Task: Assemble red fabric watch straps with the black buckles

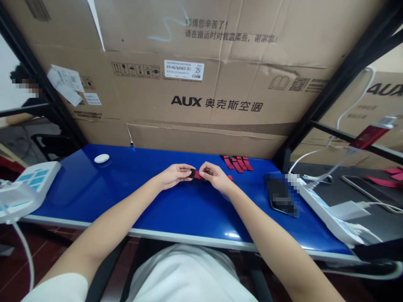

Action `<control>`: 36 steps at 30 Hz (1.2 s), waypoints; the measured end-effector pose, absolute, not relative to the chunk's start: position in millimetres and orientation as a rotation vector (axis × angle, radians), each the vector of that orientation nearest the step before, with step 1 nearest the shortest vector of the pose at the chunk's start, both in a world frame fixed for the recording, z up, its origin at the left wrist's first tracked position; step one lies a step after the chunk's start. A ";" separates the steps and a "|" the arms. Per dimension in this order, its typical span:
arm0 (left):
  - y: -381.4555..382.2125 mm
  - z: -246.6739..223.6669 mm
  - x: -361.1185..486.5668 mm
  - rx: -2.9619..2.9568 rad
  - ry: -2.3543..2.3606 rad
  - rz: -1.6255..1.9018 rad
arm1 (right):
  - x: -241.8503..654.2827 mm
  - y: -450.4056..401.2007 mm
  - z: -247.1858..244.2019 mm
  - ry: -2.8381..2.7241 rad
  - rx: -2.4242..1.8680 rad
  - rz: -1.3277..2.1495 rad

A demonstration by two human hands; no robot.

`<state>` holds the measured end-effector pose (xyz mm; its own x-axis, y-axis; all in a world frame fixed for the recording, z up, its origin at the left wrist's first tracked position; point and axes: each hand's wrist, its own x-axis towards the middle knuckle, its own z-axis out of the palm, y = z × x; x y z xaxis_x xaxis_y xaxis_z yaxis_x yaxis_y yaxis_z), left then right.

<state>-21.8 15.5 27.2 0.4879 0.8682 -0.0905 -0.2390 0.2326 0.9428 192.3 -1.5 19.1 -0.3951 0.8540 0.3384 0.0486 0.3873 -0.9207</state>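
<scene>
Over the middle of the blue table (126, 201), both hands meet at a small red strap (197, 174) with a black piece (192, 173) at its left end. My left hand (176, 176) pinches the black piece between thumb and fingers. My right hand (215, 176) pinches the red part just beside it, and a bit of red shows past that hand on its right. Several red straps with black ends (237, 163) lie side by side behind my right hand, near the cardboard.
A large cardboard sheet (151, 100) stands behind the table. A round white object (102, 158) lies back left. At the right are a dark phone (281, 195) and a white power strip (327, 214) with cables. Another white socket unit (40, 184) sits far left; a person (31, 92) is beyond.
</scene>
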 end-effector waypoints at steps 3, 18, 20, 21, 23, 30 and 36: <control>14.9 28.9 -22.8 1.091 0.713 0.848 | 193.1 -1.6 19.8 -1.734 -0.802 1.126; 9.0 24.9 -11.4 1.142 0.722 0.868 | 184.5 -2.5 18.7 -1.648 -0.816 1.184; 6.8 24.4 -7.6 1.123 0.726 0.880 | 182.9 -1.1 15.6 -1.604 -0.793 1.207; 6.1 24.1 -5.9 1.103 0.728 0.886 | 182.2 -0.6 14.3 -1.600 -0.789 1.209; 5.5 23.9 -3.7 1.062 0.729 0.892 | 181.1 -0.2 12.9 -1.620 -0.800 1.194; 3.2 25.1 -2.5 1.046 0.671 0.849 | 177.7 -3.8 13.2 -1.599 -0.825 1.240; 5.7 21.8 -3.2 1.123 0.762 0.839 | 179.8 -3.4 14.3 -1.643 -0.769 1.148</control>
